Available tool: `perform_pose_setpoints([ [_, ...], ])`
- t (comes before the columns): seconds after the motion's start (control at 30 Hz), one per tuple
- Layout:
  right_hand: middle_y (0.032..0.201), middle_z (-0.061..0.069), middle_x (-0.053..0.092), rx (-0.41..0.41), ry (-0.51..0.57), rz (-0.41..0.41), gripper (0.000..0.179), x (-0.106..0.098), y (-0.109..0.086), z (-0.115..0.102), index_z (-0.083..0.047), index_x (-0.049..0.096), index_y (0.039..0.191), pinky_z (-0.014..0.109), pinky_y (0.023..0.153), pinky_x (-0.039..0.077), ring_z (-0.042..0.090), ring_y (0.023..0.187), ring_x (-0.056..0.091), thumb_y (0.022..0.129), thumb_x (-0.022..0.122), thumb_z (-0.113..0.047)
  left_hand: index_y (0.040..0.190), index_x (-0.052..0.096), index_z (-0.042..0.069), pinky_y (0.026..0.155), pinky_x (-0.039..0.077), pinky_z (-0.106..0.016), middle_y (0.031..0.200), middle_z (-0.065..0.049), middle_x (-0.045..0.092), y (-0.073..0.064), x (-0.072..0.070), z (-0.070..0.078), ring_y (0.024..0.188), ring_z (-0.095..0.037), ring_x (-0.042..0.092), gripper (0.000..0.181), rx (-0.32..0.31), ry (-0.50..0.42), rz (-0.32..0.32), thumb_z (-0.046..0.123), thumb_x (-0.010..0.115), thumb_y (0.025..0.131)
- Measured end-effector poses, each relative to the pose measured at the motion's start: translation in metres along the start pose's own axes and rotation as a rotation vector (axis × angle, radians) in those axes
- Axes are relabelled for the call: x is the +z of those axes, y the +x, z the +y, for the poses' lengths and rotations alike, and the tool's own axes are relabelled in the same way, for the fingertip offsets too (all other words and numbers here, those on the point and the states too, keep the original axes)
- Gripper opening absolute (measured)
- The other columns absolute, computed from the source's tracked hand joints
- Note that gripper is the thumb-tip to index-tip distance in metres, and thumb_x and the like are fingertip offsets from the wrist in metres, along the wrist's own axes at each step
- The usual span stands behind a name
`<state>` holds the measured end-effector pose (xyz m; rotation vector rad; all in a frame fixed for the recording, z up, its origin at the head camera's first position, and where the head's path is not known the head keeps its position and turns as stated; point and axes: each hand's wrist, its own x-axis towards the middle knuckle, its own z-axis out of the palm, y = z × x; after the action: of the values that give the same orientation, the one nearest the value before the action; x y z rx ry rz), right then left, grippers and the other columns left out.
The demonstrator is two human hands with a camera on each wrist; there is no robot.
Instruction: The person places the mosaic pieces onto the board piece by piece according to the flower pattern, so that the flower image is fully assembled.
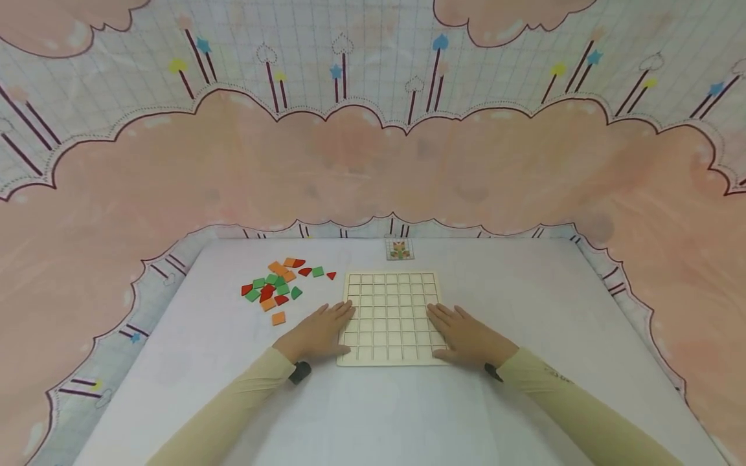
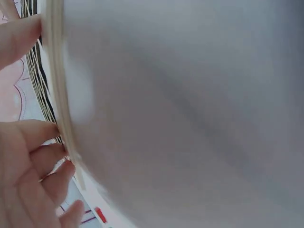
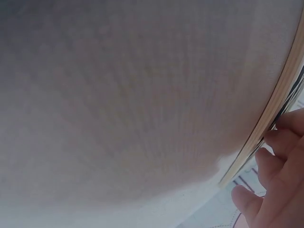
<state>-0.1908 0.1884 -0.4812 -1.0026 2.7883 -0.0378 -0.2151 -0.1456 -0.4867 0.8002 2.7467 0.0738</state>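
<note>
A pale wooden grid board (image 1: 393, 317) lies flat on the white table before me, its square cells bare. My left hand (image 1: 317, 331) rests on its left edge, fingers extended onto the rim and thumb spread toward the near corner. On the opposite edge my right hand (image 1: 471, 333) lies much the same way. Close up, in the left wrist view, the fingertips of the left hand (image 2: 28, 166) touch the board's side (image 2: 59, 85). The right wrist view has the right hand (image 3: 280, 175) against the other side of the board (image 3: 266, 118).
Left of the board lies a loose scatter of flat pieces, among them green squares (image 1: 317, 271), an orange square (image 1: 278, 318) and red wedges (image 1: 282, 300). Behind the board sits a small patterned card (image 1: 399, 249). A cloud-printed cloth (image 1: 373, 162) hangs around the table.
</note>
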Motion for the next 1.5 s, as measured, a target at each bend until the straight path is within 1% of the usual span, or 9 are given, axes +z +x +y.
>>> perform_pose_setpoints([
  [0.1,0.155,0.014,0.023,0.000,-0.009,0.003,0.082,-0.001,0.003,0.005,-0.002,0.021,0.148,0.052,0.115,0.020,0.030,0.143,0.023,0.091,0.049,-0.053,0.149,0.028,0.014,0.118,0.019,-0.039,0.157,-0.002,0.023,0.005,-0.005,-0.011,0.145,-0.019,0.022,0.079,-0.009,-0.046,0.032,0.048,0.061,0.086],
  [0.2,0.155,0.015,0.023,-0.003,-0.016,0.003,0.083,-0.001,0.004,0.008,-0.001,0.021,0.148,0.053,0.114,0.021,0.031,0.143,0.023,0.091,0.049,-0.054,0.147,0.031,0.015,0.116,0.025,-0.040,0.155,-0.001,0.028,0.012,-0.011,-0.024,0.143,-0.020,0.027,0.073,-0.033,-0.125,0.095,0.045,0.061,0.087],
  [0.47,0.155,0.015,0.022,0.008,-0.020,-0.016,0.085,0.001,0.001,0.012,-0.002,0.020,0.149,0.052,0.114,0.022,0.030,0.143,0.023,0.090,0.048,-0.057,0.140,0.044,0.007,0.106,0.038,-0.050,0.140,-0.016,0.049,0.025,-0.028,-0.061,0.129,-0.035,0.045,0.059,-0.134,-0.570,0.356,0.020,0.067,0.087],
  [0.57,0.155,0.015,0.023,0.006,-0.008,-0.010,0.085,0.000,0.000,0.012,-0.002,0.020,0.149,0.053,0.114,0.022,0.030,0.143,0.024,0.090,0.050,-0.056,0.138,0.045,0.003,0.104,0.041,-0.047,0.136,-0.019,0.052,0.033,-0.030,-0.072,0.124,-0.036,0.049,0.056,-0.172,-0.696,0.426,0.016,0.066,0.087],
  [0.67,0.155,0.015,0.023,0.003,0.000,-0.014,0.085,0.000,0.000,0.012,-0.002,0.020,0.149,0.053,0.114,0.021,0.030,0.143,0.023,0.090,0.050,-0.056,0.135,0.048,0.001,0.102,0.043,-0.045,0.131,-0.020,0.056,0.043,-0.032,-0.078,0.120,-0.034,0.053,0.055,-0.191,-0.805,0.464,0.014,0.068,0.086],
  [0.83,0.156,0.014,0.022,-0.004,0.008,-0.020,0.084,0.003,0.002,0.012,-0.002,0.020,0.149,0.052,0.114,0.021,0.030,0.143,0.023,0.090,0.049,-0.056,0.129,0.055,0.001,0.095,0.049,-0.042,0.122,-0.019,0.061,0.057,-0.032,-0.082,0.110,-0.031,0.060,0.051,-0.221,-0.803,0.476,0.015,0.072,0.083],
  [1.07,0.156,0.014,0.022,-0.014,0.006,-0.025,0.084,0.002,0.003,0.009,-0.002,0.022,0.148,0.052,0.114,0.022,0.030,0.143,0.023,0.090,0.050,-0.055,0.121,0.061,0.004,0.091,0.051,-0.038,0.113,-0.015,0.065,0.066,-0.030,-0.079,0.103,-0.027,0.062,0.043,-0.328,-0.763,0.441,0.013,0.073,0.081],
  [1.4,0.157,0.011,0.020,0.011,-0.004,-0.038,0.085,0.001,0.003,0.008,-0.004,0.020,0.149,0.051,0.115,0.021,0.027,0.145,0.021,0.089,0.050,-0.057,0.109,0.067,0.005,0.081,0.050,-0.034,0.101,-0.012,0.068,0.069,-0.026,-0.077,0.088,-0.021,0.060,0.030,-0.339,-0.686,0.448,0.009,0.073,0.080],
  [1.5,0.157,0.011,0.021,0.008,-0.002,-0.036,0.085,0.002,0.003,0.009,-0.004,0.021,0.149,0.051,0.115,0.021,0.027,0.144,0.021,0.089,0.050,-0.057,0.107,0.069,0.004,0.080,0.050,-0.033,0.099,-0.012,0.069,0.069,-0.024,-0.078,0.085,-0.020,0.059,0.027,-0.325,-0.678,0.460,0.009,0.073,0.080],
])
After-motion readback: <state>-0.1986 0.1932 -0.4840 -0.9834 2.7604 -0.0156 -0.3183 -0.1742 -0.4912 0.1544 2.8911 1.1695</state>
